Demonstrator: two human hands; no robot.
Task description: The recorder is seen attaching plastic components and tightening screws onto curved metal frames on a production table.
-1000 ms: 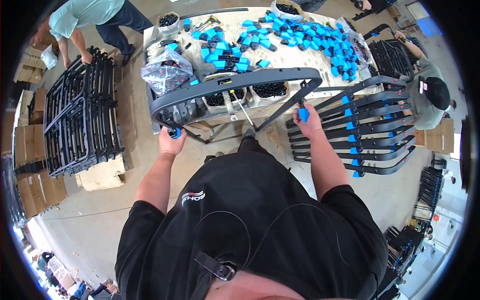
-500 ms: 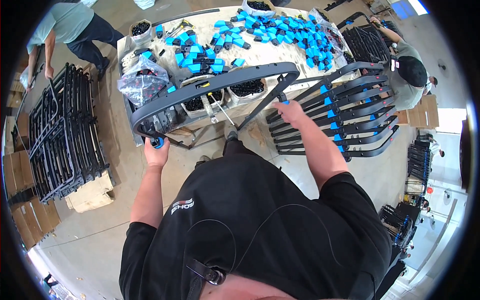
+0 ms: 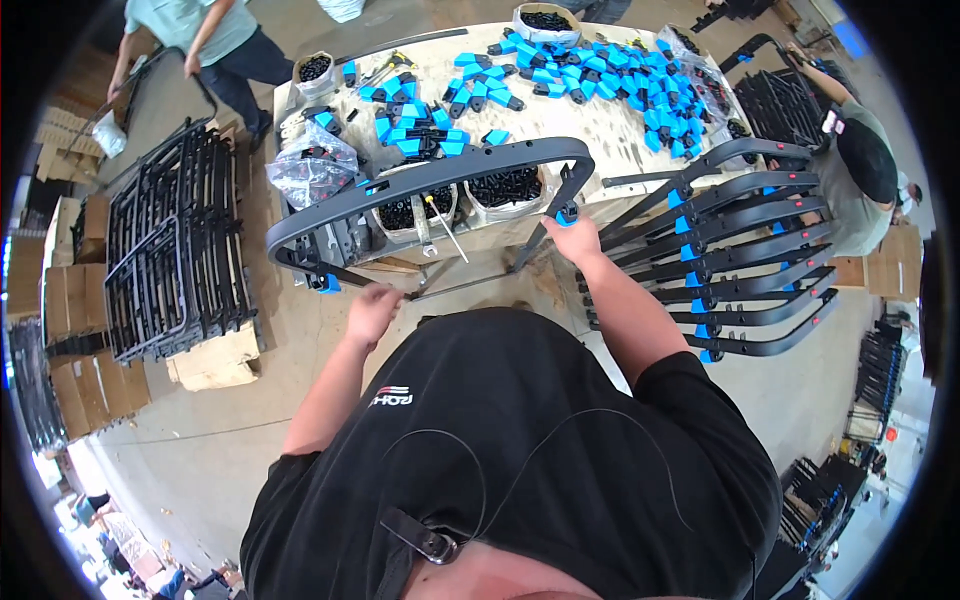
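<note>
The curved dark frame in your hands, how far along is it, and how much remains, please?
Done: a stack of finished frames with blue clips leans at the right. In hand: the curved frame, right hand gripping one end, left hand just off the other, blue-clipped end. Left: loose blue clips cover the table; bare frames wait at the left.

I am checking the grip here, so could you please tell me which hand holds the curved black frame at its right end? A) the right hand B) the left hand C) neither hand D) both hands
A: the right hand grips the curved black frame by a blue clip, while the left hand hangs free below it.
</note>
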